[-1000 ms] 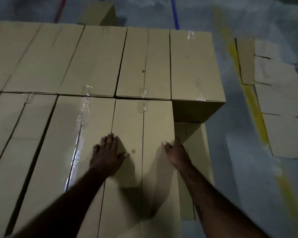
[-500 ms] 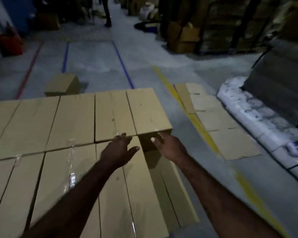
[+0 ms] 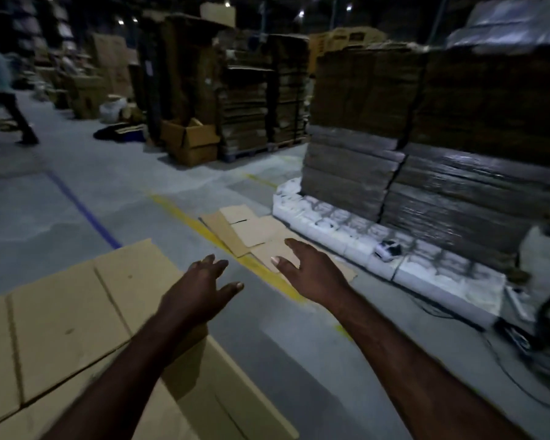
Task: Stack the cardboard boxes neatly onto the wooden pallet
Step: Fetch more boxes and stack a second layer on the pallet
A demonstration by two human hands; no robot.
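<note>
Tan cardboard boxes stand packed side by side at the lower left, their taped tops level; the pallet under them is hidden. My left hand hovers just past the stack's right edge, fingers spread, holding nothing. My right hand is raised over the floor to the right, also spread and empty. Neither hand touches a box.
Flattened cardboard sheets lie on the floor across a yellow line. Tall wrapped stacks on white blocks stand at the right. An open box and more stacks line the back. A person walks at far left.
The view has swung up from the box tops to the warehouse aisle. Both hands have lifted off the front box and now float in the air to the right of the stack.
</note>
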